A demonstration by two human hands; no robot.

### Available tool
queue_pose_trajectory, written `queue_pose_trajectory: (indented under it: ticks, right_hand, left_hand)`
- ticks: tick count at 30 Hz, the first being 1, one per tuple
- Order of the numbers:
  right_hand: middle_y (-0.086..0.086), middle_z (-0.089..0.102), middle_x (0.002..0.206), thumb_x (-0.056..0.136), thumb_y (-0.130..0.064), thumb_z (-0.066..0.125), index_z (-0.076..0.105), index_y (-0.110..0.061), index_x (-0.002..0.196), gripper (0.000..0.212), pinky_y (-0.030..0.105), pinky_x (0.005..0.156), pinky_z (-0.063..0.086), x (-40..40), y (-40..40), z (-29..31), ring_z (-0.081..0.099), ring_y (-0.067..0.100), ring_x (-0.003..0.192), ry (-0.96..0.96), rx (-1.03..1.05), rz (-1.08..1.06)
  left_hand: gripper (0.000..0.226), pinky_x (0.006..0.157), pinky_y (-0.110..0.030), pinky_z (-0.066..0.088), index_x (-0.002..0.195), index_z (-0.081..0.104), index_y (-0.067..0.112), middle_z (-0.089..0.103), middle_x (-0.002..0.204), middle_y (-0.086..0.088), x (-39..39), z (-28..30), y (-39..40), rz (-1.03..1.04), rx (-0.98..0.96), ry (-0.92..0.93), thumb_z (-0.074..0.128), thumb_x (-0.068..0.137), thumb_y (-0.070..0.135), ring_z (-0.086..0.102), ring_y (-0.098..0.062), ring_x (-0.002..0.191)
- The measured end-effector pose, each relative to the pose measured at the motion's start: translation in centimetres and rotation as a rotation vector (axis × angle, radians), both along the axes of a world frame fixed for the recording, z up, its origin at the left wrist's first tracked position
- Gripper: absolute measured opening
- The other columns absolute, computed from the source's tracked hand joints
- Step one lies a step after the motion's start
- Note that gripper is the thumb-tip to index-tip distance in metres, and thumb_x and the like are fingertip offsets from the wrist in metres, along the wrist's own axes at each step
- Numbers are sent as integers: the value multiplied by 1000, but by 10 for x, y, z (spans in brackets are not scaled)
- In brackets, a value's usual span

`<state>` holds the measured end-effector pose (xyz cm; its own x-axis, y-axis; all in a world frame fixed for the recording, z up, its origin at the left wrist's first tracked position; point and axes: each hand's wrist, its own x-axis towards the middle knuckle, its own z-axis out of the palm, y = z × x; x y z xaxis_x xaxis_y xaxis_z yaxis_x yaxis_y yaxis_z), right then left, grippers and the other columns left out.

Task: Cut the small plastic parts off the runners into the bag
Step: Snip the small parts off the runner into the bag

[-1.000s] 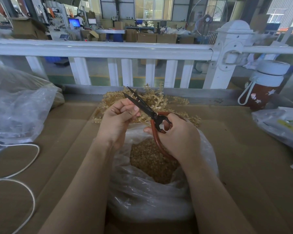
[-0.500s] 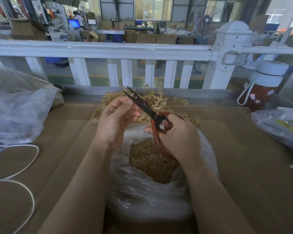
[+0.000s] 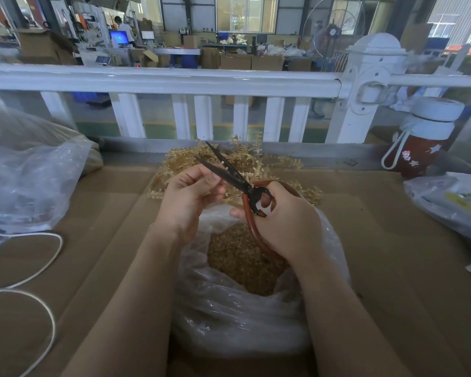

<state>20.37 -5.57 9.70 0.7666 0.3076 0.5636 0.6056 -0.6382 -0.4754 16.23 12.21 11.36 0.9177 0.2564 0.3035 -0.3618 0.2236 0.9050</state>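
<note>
My right hand (image 3: 286,221) grips the red-brown handles of black-bladed scissors (image 3: 229,175), whose blades stand slightly apart and point up and left. My left hand (image 3: 191,194) pinches a thin tan runner against the blades; a small pale part shows between them. Both hands hover over a clear plastic bag (image 3: 256,325) that holds a heap of small tan cut parts (image 3: 242,262). Behind the hands lies a pile of tan runners (image 3: 256,164) on the cardboard-covered table (image 3: 392,268).
A large clear bag (image 3: 25,172) sits at the left, with a white cable (image 3: 38,268) looped in front of it. A red bottle with a white lid (image 3: 422,140) and another plastic bag (image 3: 452,202) are at the right. A white railing (image 3: 174,80) borders the table's far edge.
The scissor blades have opened slightly, and my left hand's fingers have shifted the runner at the blades. Both hands stay above the bag.
</note>
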Motion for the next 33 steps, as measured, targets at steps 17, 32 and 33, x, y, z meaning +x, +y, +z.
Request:
queue_pose_trajectory:
  ticks: [17, 32, 33]
  right_hand:
    - [-18, 59, 72, 65, -89, 51, 63, -25, 86, 68, 18, 58, 42, -1, 0, -1, 54, 5, 67, 3, -11, -78]
    - [-22, 57, 79, 67, -88, 54, 65, -28, 96, 68, 11, 58, 35, -3, -2, 4, 53, 4, 72, 51, -35, -51]
    - [-21, 57, 79, 68, -87, 56, 65, -28, 95, 65, 9, 58, 33, -4, -2, 4, 53, 4, 71, 49, -36, -50]
  left_hand:
    - [10, 70, -28, 55, 88, 71, 14, 71, 80, -10, -1, 2, -5, 35, 46, 19, 62, 85, 16, 65, -20, 70]
    - [22, 68, -23, 52, 90, 70, 19, 72, 83, -3, -1, 1, -8, 132, 218, 16, 55, 98, 5, 63, -13, 70]
    - [22, 68, -23, 52, 90, 70, 20, 72, 83, -3, -1, 1, -8, 132, 221, 14, 55, 98, 5, 63, -13, 70]
